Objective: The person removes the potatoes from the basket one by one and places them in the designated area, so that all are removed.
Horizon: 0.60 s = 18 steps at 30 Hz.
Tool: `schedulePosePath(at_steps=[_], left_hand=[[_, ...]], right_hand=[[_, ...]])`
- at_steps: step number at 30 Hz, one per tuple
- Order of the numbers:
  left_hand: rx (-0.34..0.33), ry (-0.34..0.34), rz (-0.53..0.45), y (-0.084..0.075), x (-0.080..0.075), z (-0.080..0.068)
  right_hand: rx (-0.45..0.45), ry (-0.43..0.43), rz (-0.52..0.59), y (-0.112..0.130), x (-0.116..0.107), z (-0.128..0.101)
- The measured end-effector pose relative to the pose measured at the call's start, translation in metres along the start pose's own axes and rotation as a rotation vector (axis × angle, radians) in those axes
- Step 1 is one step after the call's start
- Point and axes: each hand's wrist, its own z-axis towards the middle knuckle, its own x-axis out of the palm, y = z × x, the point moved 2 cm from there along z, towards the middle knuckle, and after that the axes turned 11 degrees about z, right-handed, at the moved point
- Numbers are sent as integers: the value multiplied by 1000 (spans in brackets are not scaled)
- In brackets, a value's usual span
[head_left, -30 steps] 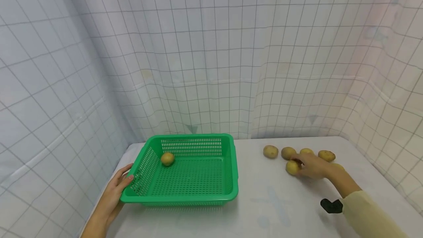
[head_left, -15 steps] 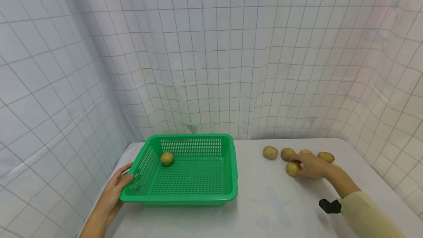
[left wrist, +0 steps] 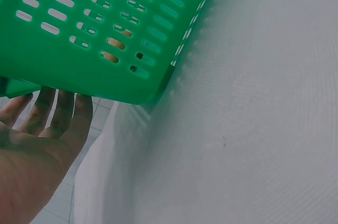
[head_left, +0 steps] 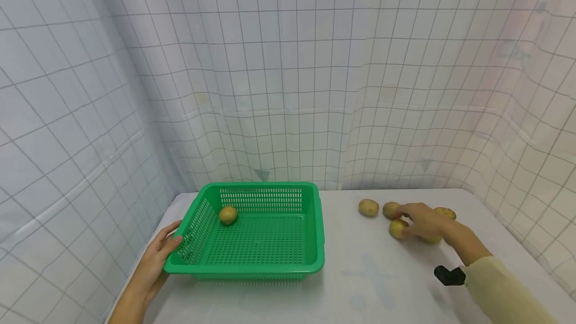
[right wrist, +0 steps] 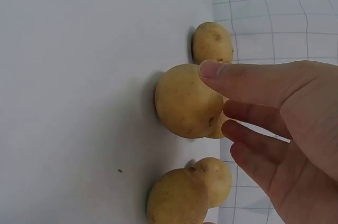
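Note:
A green plastic basket (head_left: 245,269) with slotted sides stands left of centre on the white table, one potato (head_left: 228,215) in its far left corner. My left hand (head_left: 153,261) holds its left rim, thumb on top and fingers under the edge; in the left wrist view, the fingertips (left wrist: 82,102) meet the rim's underside. My right hand (head_left: 423,219) is over the potatoes at the right. Its thumb overlaps the nearest potato (right wrist: 187,100) in the right wrist view, and the fingers are spread loosely beyond it. That potato sits on the table.
Several more potatoes lie around the right hand: one at the left end (head_left: 368,208), one behind the hand (head_left: 390,210), one at the far right (head_left: 445,213) and one under the wrist (head_left: 433,239). Grid-patterned white curtains (head_left: 288,89) enclose the table.
My right hand has lifted slightly and its index finger has come off the top of the potato, which stays in place. The left hand and basket have stayed put.

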Motion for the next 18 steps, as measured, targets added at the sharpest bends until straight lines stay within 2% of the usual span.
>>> schedulePosePath(at_steps=[10,18], left_hand=[[-32,-4,21,-2,1,-1],[-9,-12,7,-3,1,1]], right_hand=[[-31,16,13,11,-2,8],[-69,33,67,24,-2,17]])
